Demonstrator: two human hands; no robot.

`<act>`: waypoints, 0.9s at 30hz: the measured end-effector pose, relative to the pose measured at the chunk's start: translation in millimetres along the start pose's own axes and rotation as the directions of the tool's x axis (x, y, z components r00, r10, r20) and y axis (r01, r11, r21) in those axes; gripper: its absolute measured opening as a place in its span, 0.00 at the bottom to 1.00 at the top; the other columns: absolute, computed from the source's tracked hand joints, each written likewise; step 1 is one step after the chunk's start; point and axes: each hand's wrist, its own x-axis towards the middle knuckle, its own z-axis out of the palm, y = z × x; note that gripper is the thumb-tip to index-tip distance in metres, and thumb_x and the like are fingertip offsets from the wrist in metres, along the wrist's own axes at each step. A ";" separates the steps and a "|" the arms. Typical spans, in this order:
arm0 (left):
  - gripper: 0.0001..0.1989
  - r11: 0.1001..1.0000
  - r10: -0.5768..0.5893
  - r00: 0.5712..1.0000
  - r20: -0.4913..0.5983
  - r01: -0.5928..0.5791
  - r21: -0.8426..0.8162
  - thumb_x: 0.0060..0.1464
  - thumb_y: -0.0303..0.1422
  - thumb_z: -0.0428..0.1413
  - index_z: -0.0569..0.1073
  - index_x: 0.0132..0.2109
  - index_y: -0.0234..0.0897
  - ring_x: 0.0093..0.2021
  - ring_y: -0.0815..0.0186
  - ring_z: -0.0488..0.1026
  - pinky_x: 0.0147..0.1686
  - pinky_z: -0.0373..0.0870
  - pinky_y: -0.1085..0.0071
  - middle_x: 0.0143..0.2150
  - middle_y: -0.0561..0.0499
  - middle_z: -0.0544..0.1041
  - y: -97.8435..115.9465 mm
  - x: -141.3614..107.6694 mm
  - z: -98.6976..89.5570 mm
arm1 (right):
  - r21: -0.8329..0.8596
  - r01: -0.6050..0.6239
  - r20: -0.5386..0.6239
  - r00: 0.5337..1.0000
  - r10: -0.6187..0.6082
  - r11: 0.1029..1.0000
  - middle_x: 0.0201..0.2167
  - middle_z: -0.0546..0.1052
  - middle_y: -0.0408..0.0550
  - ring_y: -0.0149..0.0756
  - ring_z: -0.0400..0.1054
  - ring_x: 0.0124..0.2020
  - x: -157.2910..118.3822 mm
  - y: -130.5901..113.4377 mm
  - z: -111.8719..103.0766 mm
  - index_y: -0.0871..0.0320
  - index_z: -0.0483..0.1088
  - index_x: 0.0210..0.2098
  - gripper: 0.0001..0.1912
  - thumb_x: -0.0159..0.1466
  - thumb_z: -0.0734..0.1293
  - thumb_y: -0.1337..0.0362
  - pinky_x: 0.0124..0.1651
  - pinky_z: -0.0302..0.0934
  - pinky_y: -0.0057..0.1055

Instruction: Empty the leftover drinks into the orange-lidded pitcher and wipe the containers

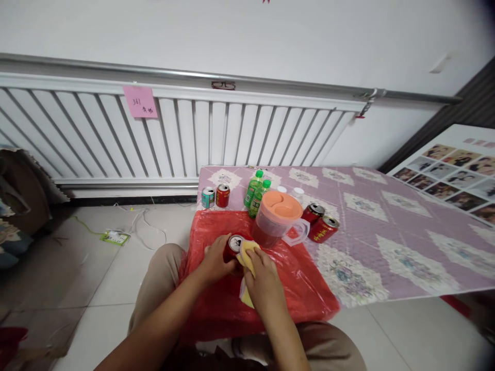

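Note:
A dark red drink can (229, 251) stands on the red plastic sheet (305, 291), its top facing up. My left hand (215, 259) is wrapped round the can's left side. In my right hand (263, 278) is a yellow cloth (250, 251), pressed against the can's right side, with part of it hanging below my fingers. Just beyond the can is a clear pitcher (268, 226) with an orange lid and reddish-brown liquid inside. My right fingertips and the can's lower part are partly hidden.
A teal can (208, 198) and a small red can (223, 196) stand at the back left. Green-capped bottles (253, 189) are behind the pitcher. Two red cans (324, 229) stand right of its handle. A white radiator (185, 134) lines the wall; a power strip (115, 237) lies on the floor.

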 end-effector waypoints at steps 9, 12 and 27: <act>0.30 0.996 -0.058 0.996 -0.063 0.053 -0.078 0.46 0.33 0.65 0.69 0.58 0.38 0.57 0.52 0.72 0.60 0.64 0.51 0.56 0.43 0.76 -5.0 2.0 3.4 | 0.052 0.007 -0.009 1.000 -0.006 0.999 0.64 0.67 0.57 0.49 0.62 0.62 -5.4 -0.4 7.6 0.58 0.70 0.59 0.28 0.60 0.60 0.74 0.61 0.60 0.44; 0.37 0.997 -0.080 0.987 -0.137 0.077 -0.022 0.43 0.35 0.67 0.66 0.61 0.38 0.59 0.49 0.70 0.60 0.63 0.48 0.59 0.40 0.73 -3.8 0.8 10.2 | 0.075 0.029 -0.029 0.999 -0.027 0.997 0.63 0.67 0.58 0.49 0.61 0.63 -8.4 -2.4 8.7 0.58 0.71 0.58 0.28 0.59 0.60 0.75 0.61 0.60 0.43; 0.32 0.986 0.078 0.996 0.032 -0.073 -0.152 0.45 0.30 0.65 0.68 0.58 0.39 0.58 0.53 0.71 0.60 0.66 0.54 0.58 0.44 0.74 -14.7 10.4 -2.1 | 0.096 0.011 -0.018 1.000 -0.009 0.995 0.62 0.68 0.60 0.52 0.64 0.61 -7.7 -2.7 6.5 0.60 0.70 0.59 0.27 0.61 0.60 0.74 0.59 0.62 0.46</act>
